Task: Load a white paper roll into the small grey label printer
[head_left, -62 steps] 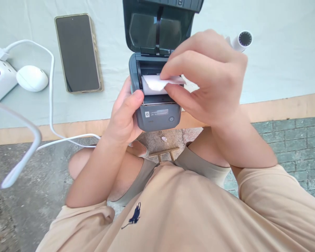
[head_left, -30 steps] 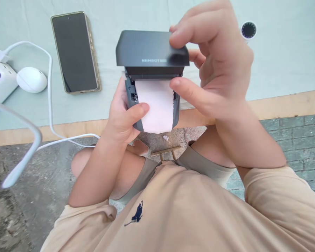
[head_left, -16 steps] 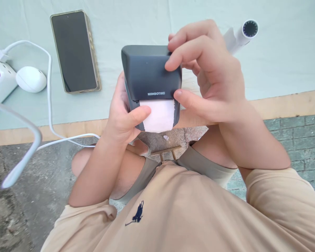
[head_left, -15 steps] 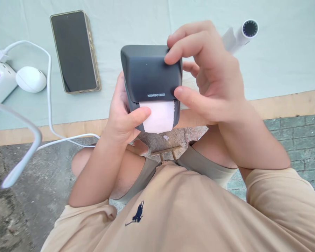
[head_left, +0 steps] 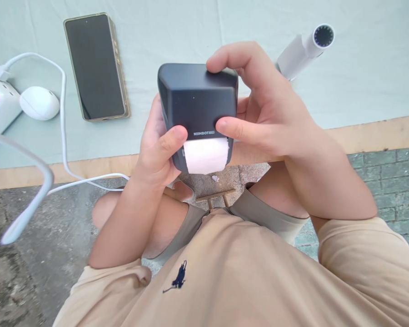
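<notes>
A black label printer marked NIIMBOT is held up between my two hands, over the table's near edge. A strip of white paper with a ragged right edge sticks out below its cover. My left hand is closed around the printer's left side, its thumb on the front by the paper. My right hand grips the right side, with the thumb on the front near the lettering and a fingertip on the top. The fingers behind the printer are mostly hidden.
On the cloth-covered table lie a smartphone, a white rounded case and a white plug-in box with a cable. A white cylindrical device lies at the right. A blurred white cord hangs at the left.
The printer has tilted to show more of its top. My right hand's fingers have closed onto its top and right side. My left thumb has slid off the paper onto the cover's lower left.
</notes>
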{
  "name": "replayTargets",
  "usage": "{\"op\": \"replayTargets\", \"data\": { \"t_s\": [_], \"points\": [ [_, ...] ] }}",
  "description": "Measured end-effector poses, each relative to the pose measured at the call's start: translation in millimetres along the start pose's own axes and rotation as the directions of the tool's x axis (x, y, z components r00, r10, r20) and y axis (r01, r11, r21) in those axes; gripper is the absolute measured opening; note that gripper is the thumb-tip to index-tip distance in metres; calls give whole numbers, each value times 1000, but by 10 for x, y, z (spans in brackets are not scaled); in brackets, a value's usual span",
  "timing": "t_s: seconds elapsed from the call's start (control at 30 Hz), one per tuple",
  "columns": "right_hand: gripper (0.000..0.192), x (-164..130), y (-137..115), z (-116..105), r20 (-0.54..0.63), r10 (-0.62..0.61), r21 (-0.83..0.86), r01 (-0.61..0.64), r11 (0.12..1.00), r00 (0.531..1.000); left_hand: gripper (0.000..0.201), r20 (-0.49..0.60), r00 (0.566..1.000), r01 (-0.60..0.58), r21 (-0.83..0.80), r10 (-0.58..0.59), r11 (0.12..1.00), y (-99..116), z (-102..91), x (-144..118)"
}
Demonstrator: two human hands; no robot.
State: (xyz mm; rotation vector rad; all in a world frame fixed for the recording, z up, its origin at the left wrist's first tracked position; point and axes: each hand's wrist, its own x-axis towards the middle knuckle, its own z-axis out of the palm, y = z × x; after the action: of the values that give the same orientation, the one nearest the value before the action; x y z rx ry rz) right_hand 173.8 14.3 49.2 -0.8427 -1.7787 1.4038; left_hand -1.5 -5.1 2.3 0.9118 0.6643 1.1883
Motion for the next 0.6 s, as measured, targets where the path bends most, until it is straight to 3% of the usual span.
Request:
{"op": "replayTargets", "data": {
  "t_s": [0.2,0.4,0.6],
  "points": [
    [39,-11,-27,-3,-12,29,-71,-30,997,999,38,8,999,37,3,-37,999,41,12,2],
    [38,-36,-19,31,-184,-24,-155,-5,988,983,39,-10,999,46,-143,-48,989,13,-8,46],
    [36,-14,-27,36,-159,-34,-136,12,991,987,27,-37,995,84,-166,-92,982,93,-17,42]
  ]
}}
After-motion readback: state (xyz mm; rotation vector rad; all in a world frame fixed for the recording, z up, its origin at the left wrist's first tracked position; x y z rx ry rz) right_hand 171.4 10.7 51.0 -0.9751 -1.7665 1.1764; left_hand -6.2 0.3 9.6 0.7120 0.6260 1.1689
